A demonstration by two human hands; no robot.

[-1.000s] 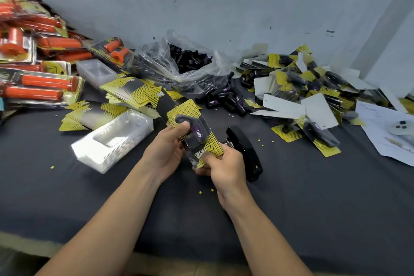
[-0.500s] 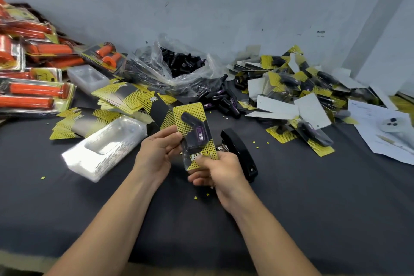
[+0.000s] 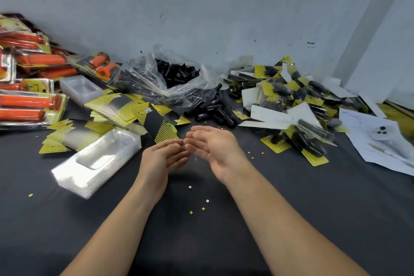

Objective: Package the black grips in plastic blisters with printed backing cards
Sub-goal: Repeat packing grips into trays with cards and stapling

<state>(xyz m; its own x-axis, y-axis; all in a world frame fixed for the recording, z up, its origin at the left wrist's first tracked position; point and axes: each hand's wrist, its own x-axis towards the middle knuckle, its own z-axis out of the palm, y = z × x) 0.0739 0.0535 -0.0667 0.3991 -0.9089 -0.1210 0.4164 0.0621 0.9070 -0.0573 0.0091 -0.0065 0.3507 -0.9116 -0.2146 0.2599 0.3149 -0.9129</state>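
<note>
We see a nested stack of clear plastic blisters (image 3: pixel 96 161) lying flat, just left of the left fingers (image 3: pixel 172 148). Yellow-and-black backing cards (image 3: pixel 121 105) fan out beyond the stack, one card reaching close to those fingers. Loose black grips (image 3: pixel 212 107) lie heaped beyond the right fingers (image 3: pixel 201 134). Carded packs (image 3: pixel 298 101) pile up well to their right.

You work on a matt dark cloth (image 3: pixel 291 197). Your blisters (image 3: pixel 96 161) are clear, glossy plastic; the cards (image 3: pixel 118 105) look like smooth printed paperboard with a slight sheen. The bag (image 3: pixel 143 74) is thin, crinkled plastic film, the grips (image 3: pixel 177 73) inside matt black.
</note>
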